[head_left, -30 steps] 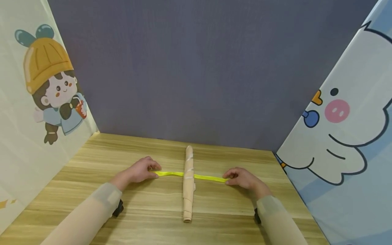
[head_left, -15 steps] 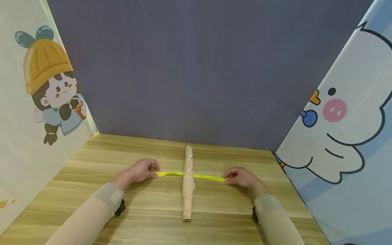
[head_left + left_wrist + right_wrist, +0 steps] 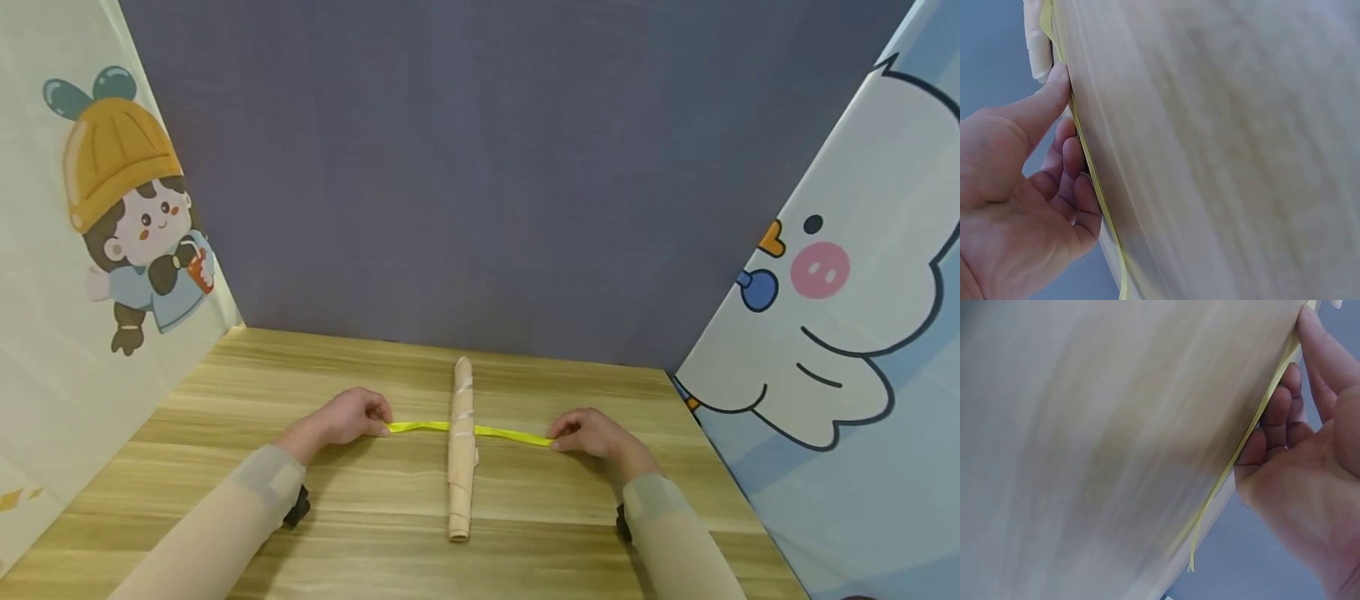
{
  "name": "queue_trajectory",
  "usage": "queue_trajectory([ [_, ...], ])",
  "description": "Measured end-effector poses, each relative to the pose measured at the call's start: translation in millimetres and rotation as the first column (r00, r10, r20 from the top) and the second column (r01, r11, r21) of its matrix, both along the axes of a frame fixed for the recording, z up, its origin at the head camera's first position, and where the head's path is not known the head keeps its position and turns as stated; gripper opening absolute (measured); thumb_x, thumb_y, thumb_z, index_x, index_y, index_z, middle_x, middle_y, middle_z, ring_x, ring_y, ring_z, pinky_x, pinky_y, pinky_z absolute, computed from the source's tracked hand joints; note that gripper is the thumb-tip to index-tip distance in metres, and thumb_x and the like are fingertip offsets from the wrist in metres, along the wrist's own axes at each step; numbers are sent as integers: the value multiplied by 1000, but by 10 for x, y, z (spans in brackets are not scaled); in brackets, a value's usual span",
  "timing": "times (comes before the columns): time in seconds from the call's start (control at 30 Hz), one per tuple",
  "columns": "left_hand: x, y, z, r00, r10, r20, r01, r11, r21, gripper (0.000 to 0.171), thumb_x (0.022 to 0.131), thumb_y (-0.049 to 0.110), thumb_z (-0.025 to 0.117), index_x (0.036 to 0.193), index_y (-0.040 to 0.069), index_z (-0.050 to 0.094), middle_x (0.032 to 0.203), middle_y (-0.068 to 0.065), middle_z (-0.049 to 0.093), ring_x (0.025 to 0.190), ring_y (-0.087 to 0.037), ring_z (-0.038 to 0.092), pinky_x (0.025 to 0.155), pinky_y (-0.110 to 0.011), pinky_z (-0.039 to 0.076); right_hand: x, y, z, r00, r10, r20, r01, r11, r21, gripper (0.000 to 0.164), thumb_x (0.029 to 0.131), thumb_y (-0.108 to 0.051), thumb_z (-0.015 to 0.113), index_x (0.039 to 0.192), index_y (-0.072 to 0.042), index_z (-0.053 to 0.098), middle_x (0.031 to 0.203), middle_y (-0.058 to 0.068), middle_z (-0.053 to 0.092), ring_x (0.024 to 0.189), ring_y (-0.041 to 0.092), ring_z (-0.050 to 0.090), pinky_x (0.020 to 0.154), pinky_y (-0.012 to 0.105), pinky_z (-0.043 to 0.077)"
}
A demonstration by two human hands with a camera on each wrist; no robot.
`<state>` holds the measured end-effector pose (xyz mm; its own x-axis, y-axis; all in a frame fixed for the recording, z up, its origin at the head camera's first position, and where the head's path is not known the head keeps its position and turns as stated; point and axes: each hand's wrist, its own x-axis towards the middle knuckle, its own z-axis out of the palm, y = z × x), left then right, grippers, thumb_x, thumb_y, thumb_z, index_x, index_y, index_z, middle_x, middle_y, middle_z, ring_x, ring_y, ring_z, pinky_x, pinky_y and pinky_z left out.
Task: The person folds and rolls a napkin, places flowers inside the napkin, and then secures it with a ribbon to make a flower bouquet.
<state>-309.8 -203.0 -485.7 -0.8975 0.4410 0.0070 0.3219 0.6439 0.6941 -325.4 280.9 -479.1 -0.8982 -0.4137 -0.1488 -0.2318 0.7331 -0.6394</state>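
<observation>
A bright yellow ribbon (image 3: 513,435) runs left to right across the wooden table, passing beneath a beige rolled-up piece of material (image 3: 461,467) with pale diagonal bands. The roll lies lengthwise, pointing away from me, and hides the ribbon's middle. On the left, my left hand (image 3: 352,417) pinches the ribbon at the thumb tip; in the left wrist view the ribbon (image 3: 1090,153) trails down past the curled fingers. My right hand (image 3: 592,433) pinches the other side. Its loose end (image 3: 1192,550) hangs past the fingers in the right wrist view.
The wooden table (image 3: 360,517) ends at a dark grey-blue back panel (image 3: 450,183). Side panels with cartoon prints, a left panel (image 3: 45,400) and a right panel (image 3: 885,508), flank it. Both wrists carry small black devices.
My left hand has shifted very slightly, and the ribbon's left part lies a little straighter than half a second ago. The roll and my right hand stay nearly in place.
</observation>
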Motion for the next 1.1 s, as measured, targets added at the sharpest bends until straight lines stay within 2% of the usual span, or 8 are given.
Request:
queue_trajectory([
  [0.3,2,5,0,1000,-12,-12,12,1000,-9,7,97,12,84,95,9,77,88,1,73,82,-13,59,77,-33,50,-20,23,-16,1000,14,-1,-14,1000,-4,16,99,-21,83,112,-12,82,111,2,80,101,14,65,94,38,53],
  [0.43,6,-2,-15,1000,1,-15,-1,1000,-23,8,96,13,85,93,10,77,89,1,74,86,-12,62,81,-33,53,-26,21,-17,1000,30,-6,-29,1000,6,14,100,-23,82,110,-13,82,113,1,79,103,14,65,95,39,53],
  [0.63,4,20,-27,997,-14,-71,11,999,-48,9,97,16,85,91,14,78,91,4,74,89,-10,62,85,-33,54,1,21,-10,999,41,-12,-41,999,0,11,100,-21,81,106,-11,81,108,2,78,99,13,64,91,34,51],
  [0.77,16,78,-5,997,-12,-72,11,1000,-12,9,98,18,83,93,16,76,90,6,74,86,-9,62,83,-30,54,17,12,31,1000,18,0,-18,999,-32,11,101,-21,80,105,-12,80,104,1,77,94,13,62,86,31,50],
  [0.9,23,140,12,999,-3,-54,6,998,57,9,100,17,81,98,13,73,90,4,74,84,-9,62,78,-27,52,18,9,73,1000,-9,10,10,995,-98,13,101,-16,76,108,-5,75,97,5,74,86,15,62,78,31,52],
  [1.0,15,181,14,999,-12,-41,16,994,104,11,100,13,81,107,9,73,94,0,73,86,-12,62,76,-26,51,15,27,76,997,-19,69,30,986,-162,23,101,-13,76,119,1,71,97,8,72,83,17,64,73,31,55],
  [1.1,-1,210,20,1000,-23,-18,26,988,151,23,98,10,82,118,3,73,99,-4,71,89,-14,61,76,-25,52,18,50,81,991,-18,135,45,979,-199,38,102,-16,76,134,3,67,105,10,72,85,19,64,74,32,56],
])
